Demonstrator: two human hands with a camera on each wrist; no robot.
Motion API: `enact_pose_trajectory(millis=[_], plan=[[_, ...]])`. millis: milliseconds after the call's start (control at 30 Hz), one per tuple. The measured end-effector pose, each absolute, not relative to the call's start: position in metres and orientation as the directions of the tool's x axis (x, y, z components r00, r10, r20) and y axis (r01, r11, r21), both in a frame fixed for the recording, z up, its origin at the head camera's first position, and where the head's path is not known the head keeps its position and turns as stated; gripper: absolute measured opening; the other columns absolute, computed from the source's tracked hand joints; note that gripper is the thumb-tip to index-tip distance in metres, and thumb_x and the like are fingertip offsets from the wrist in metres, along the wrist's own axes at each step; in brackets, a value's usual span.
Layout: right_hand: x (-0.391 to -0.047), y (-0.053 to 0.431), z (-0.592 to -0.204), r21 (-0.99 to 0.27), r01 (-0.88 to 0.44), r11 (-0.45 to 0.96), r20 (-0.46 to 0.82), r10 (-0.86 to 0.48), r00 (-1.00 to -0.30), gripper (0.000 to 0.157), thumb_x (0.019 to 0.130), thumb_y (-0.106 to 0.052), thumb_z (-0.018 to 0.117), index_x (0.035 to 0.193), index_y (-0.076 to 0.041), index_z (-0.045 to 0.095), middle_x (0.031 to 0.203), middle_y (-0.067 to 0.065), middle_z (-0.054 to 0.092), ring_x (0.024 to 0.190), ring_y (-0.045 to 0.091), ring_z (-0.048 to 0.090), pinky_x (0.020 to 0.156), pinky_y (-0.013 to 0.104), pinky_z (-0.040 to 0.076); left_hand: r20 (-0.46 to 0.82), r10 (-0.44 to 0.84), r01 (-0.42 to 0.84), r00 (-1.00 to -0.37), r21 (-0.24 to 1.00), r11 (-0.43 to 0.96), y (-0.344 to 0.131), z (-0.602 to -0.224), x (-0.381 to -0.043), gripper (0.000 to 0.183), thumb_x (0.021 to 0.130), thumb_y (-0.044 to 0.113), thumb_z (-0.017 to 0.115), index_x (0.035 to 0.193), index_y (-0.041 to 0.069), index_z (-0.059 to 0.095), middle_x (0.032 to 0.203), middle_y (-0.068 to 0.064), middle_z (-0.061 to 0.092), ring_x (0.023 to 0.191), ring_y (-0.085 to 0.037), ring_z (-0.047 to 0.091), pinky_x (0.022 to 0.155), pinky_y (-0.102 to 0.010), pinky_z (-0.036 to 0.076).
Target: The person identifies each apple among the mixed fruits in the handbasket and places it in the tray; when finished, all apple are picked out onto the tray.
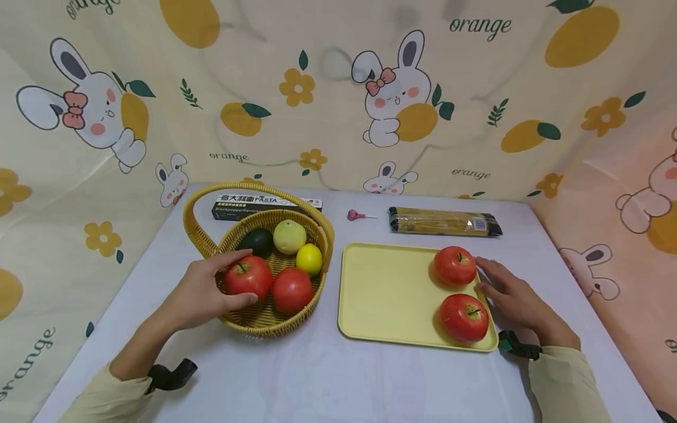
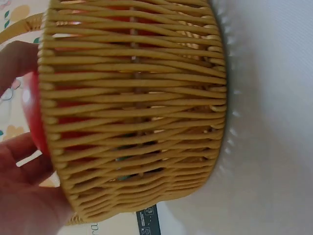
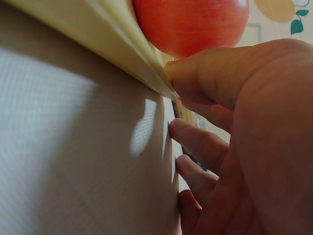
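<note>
My left hand (image 1: 203, 291) reaches over the near-left rim of a wicker basket (image 1: 270, 326) and holds a red apple (image 1: 248, 278) between thumb and fingers. That apple is low in the basket; in the left wrist view the basket's weave (image 2: 137, 98) hides most of it. Beside it lie a smooth red fruit (image 1: 292, 291), a yellow lemon (image 1: 309, 259), a pale green round fruit (image 1: 290, 237) and a dark green fruit (image 1: 256, 242). On the right, my right hand (image 1: 515, 299) rests its thumb (image 3: 195, 78) at the edge of a yellow tray (image 1: 391, 294), fingers loosely extended.
Two red apples (image 1: 455, 266) stand on the tray's right side. Behind the tray lie a pack of noodles (image 1: 444, 222) and a pink lollipop (image 1: 355, 215). A black-and-white pasta box (image 1: 227, 208) stands behind the basket, whose tall handle (image 1: 191, 220) arches over it.
</note>
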State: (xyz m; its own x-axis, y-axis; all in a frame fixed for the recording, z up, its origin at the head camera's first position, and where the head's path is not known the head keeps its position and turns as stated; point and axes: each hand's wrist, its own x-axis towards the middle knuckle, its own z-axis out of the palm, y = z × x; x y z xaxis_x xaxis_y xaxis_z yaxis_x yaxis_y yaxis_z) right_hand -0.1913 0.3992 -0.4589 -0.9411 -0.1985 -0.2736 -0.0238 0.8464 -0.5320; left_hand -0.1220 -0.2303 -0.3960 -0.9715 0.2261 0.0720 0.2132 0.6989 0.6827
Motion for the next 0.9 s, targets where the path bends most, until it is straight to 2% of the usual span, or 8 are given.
enact_pose_trajectory(millis=[167,267,500,733,900], plan=[[-0.192,0.399,-0.459,-0.542,-0.034,0.840,-0.261,-0.206,-0.943,0.081,0.111,-0.049,0.059,0.176,-0.015,0.023,0.177,0.034,0.018,0.162,0.063,0.010,0.111,0.091,0.025,0.096,0.210,0.207,-0.973,0.762,0.614,-0.234,-0.389,-0.120,0.078,0.088,0.033,0.094,0.156,0.016,0.060,0.146,-0.014,0.068,0.123,-0.035,0.067,0.091,-0.025,0.062],[-0.192,0.400,-0.459,-0.548,-0.038,0.835,-0.256,-0.211,-0.943,0.081,0.111,-0.049,0.059,0.176,-0.015,0.023,0.177,0.033,0.018,0.163,0.062,0.006,0.111,0.092,0.024,0.110,0.223,0.217,-0.968,0.816,0.536,-0.233,-0.384,-0.119,0.075,0.090,0.027,0.093,0.156,0.018,0.060,0.149,-0.012,0.065,0.127,-0.036,0.066,0.094,-0.018,0.059],[-0.190,0.398,-0.458,-0.543,-0.032,0.839,-0.262,-0.205,-0.943,0.082,0.111,-0.050,0.059,0.175,-0.014,0.023,0.177,0.034,0.017,0.162,0.064,0.009,0.110,0.092,0.026,0.180,0.339,0.314,-0.923,0.864,0.394,-0.214,-0.370,-0.118,0.074,0.087,0.017,0.093,0.154,0.020,0.062,0.145,-0.006,0.067,0.124,-0.029,0.069,0.100,-0.027,0.062],[-0.190,0.398,-0.458,-0.546,-0.032,0.837,-0.259,-0.206,-0.944,0.081,0.111,-0.049,0.059,0.176,-0.015,0.023,0.177,0.035,0.017,0.161,0.065,0.010,0.110,0.091,0.026,0.239,0.462,0.414,-0.854,0.849,0.327,-0.174,-0.360,-0.116,0.077,0.082,0.022,0.097,0.151,0.019,0.065,0.145,0.000,0.069,0.131,-0.026,0.064,0.100,-0.033,0.064],[-0.192,0.398,-0.458,-0.538,-0.035,0.842,-0.261,-0.206,-0.943,0.081,0.111,-0.049,0.059,0.176,-0.016,0.023,0.177,0.034,0.018,0.160,0.065,0.012,0.110,0.091,0.027,0.266,0.544,0.470,-0.796,0.837,0.278,-0.144,-0.360,-0.119,0.076,0.082,0.023,0.097,0.151,0.020,0.066,0.143,0.003,0.070,0.132,-0.023,0.063,0.098,-0.038,0.065]])
